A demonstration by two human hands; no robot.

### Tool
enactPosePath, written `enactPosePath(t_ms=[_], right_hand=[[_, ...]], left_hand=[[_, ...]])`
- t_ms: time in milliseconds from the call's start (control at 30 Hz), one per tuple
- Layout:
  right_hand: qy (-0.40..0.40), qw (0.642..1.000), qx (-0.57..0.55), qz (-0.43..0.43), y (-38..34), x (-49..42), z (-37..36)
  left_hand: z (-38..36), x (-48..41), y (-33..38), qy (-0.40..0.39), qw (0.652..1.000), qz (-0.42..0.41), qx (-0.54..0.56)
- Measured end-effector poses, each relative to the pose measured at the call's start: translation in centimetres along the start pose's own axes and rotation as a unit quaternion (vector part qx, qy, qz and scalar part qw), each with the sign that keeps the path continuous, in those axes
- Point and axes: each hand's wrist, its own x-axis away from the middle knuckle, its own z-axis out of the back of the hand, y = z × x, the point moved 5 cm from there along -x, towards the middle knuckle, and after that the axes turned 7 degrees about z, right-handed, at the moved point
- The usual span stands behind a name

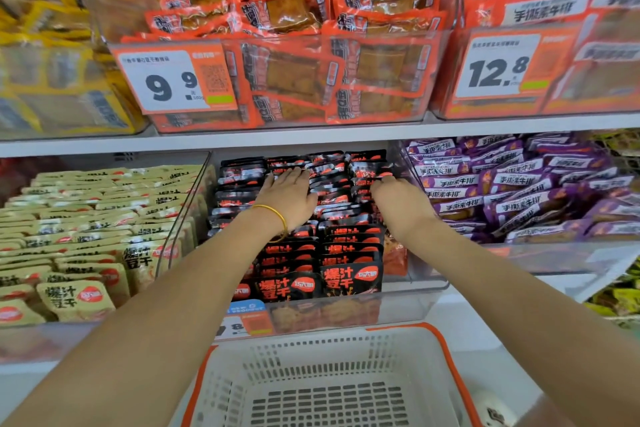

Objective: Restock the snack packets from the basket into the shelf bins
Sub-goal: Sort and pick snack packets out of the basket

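The left hand (289, 194) lies flat, with straight fingers, on the tops of the black snack packets (349, 253). Just beside it, to its right, the right hand (398, 199) bends its fingers down among the same packets; whether it pinches one I cannot tell. Around both hands stands the clear bin (427, 282). Under the forearms, nearer the person, is the white basket (311, 350).
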Motion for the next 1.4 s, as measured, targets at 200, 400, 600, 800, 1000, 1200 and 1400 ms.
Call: enactPosePath(t_ms=[200, 400, 600, 800, 1000, 1200, 1400], right_hand=[[0.05, 0.998, -0.003, -0.028, 0.4, -1.0, 1.2], [0.004, 1.0, -0.005, -0.018, 0.2, -1.5, -0.1], [0.015, 0.999, 0.004, -0.033, 0.1, -1.7, -0.4], [0.002, 1.0, 0.001, -0.028, 0.1, -1.2, -0.5], [0.006, 0.998, -0.04, -0.046, 0.1, 0.6, 0.7], [0.122, 0.967, -0.221, 0.013, -1.7, 0.0, 1.0], [-0.056, 0.984, -0.17, 0.025, -4.1, -0.3, -2.2]], left_hand=[[0.6, -1.1, 0.6, 0.001, 0.998, -0.008, 0.054], [1.3, -1.3, 1.3, 0.0, 0.995, -0.024, 0.094], [0.6, -2.2, 1.7, -0.027, 0.995, -0.053, 0.076], [0.5, -1.9, 1.1, -0.026, 0.993, -0.086, 0.075], [0.8, 0.5, -3.4, 0.028, 0.997, -0.02, 0.07], [-1.2, 1.0, -2.5, -0.031, 0.999, -0.024, -0.01], [-1.4, 1.5, -3.6, -0.035, 0.999, 0.001, -0.026]])
